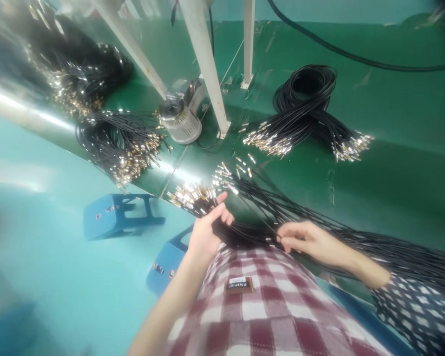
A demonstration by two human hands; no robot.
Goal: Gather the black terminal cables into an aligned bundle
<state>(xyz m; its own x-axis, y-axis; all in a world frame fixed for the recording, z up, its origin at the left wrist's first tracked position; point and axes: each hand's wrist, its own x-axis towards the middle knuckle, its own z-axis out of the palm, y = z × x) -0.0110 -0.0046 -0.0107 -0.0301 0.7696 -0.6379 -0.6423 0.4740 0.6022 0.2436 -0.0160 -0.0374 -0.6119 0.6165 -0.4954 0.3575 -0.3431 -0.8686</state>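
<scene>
The left hand [207,232] closes its fingers around a thick bundle of thin black cables [241,236], just behind a dense cluster of shiny silver and gold metal connectors [193,197]. This bundle lies along the near edge of the green table [404,198], right against a maroon-and-white checkered apron [263,296]. The right hand [307,242], below a black sleeve with white patches [419,316], has its thumb and forefinger pinched narrowly on a single thin black cable [259,216], which slants up and left toward the connectors. Just beyond the held bundle, a long loose spread of straight black cables [319,217] runs across the table to the right, passing behind the right hand, its metal tips fanned out near the left hand.

Farther back on the table lies a looped bundle of black cables with crossed ends [306,106]. To the left, beside a rounded grey-and-white machine [181,123], sits a coiled black bundle with gold-coloured tips [104,133]. Below the table edge, a blue plastic stool [102,216] lies on its side on the pale turquoise floor [77,287].
</scene>
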